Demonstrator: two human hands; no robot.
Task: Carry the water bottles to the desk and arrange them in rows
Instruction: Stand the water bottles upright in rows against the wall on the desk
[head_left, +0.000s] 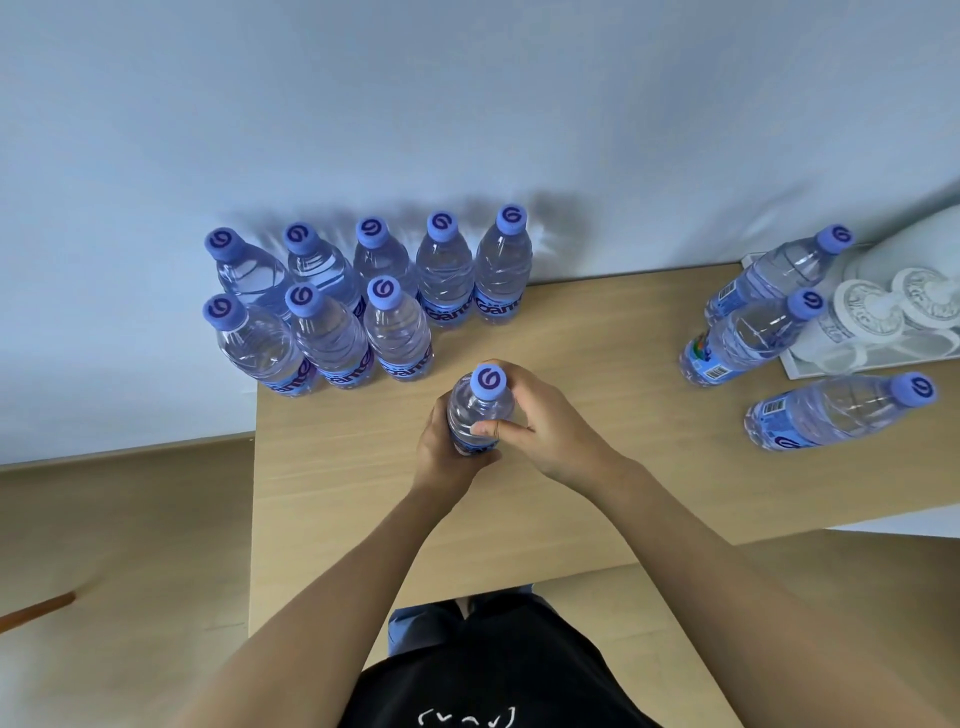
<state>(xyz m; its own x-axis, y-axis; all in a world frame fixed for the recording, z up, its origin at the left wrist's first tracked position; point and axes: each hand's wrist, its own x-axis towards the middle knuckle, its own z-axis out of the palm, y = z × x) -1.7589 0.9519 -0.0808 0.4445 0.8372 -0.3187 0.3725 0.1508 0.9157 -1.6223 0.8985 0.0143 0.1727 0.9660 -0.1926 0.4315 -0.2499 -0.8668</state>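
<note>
Both hands (511, 431) curl their fingers (485, 429) around 1 upright bottle (479, 410) above the counter (597, 415); a careless set-down could topple the 3-bottle front row (332, 338).

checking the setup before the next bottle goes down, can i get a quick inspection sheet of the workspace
surface: light wooden desk against a pale wall.
job's things: back row of five bottles; front row of three bottles; three loose bottles standing at the right; held bottle upright near the middle.
clutter: white tray at the right edge with white ornate pieces on it.
grippers: left hand grips the held bottle low; right hand grips it higher up.
cables: nothing seen.
surroundings: wood-toned floor; brown stick-like object at the far left.
</note>
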